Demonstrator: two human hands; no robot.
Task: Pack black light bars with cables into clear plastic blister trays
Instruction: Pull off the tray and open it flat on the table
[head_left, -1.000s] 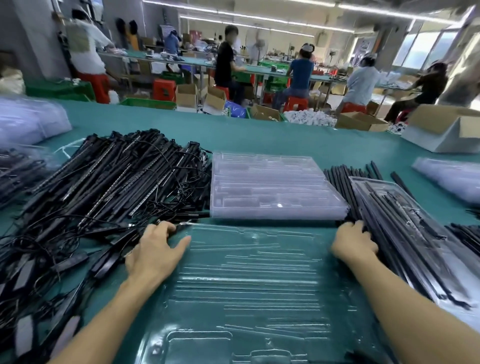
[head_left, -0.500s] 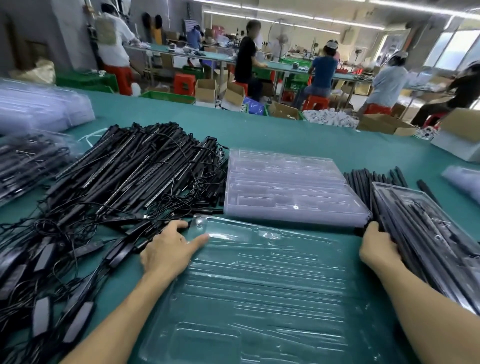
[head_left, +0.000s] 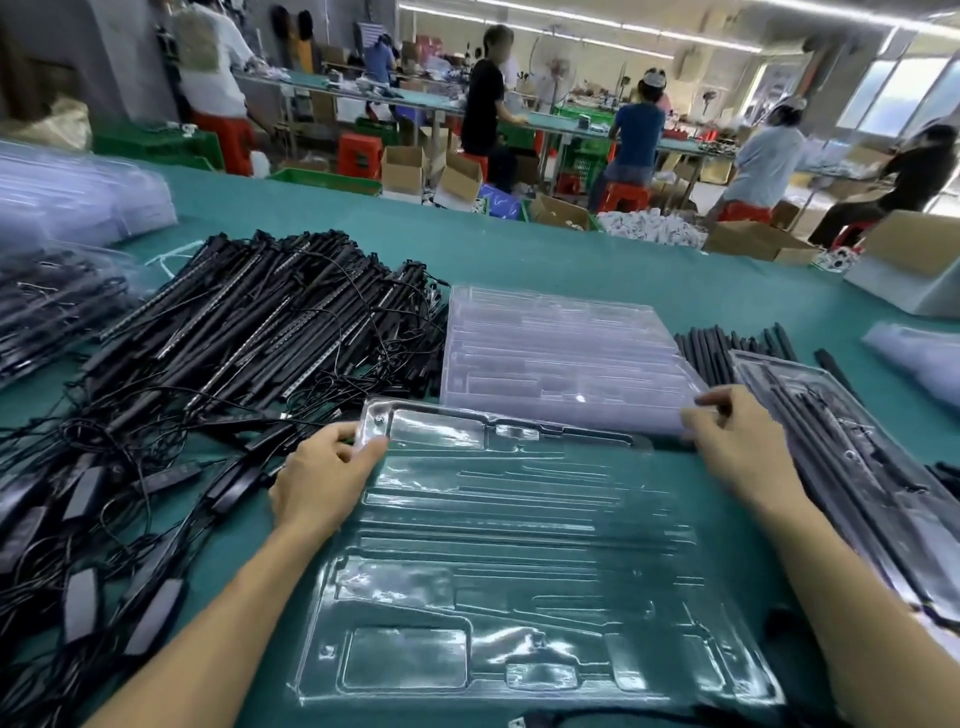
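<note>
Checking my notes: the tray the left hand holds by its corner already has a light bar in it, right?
No. The head view shows the tray that the left hand holds by its corner is empty.

The tray (head_left: 519, 545) at lower middle is thin clear plastic, smooth and glossy, with bright glints on its moulded ridges. The stack (head_left: 561, 358) of the same plastic above it looks milky. The bars (head_left: 249, 332) at left are black and mostly matt, some with a pale dotted strip. Their cables (head_left: 104, 441) are black with a slight sheen. The table (head_left: 571, 265) is matt teal. The boxes (head_left: 753, 241) at upper right are brown cardboard.
</note>
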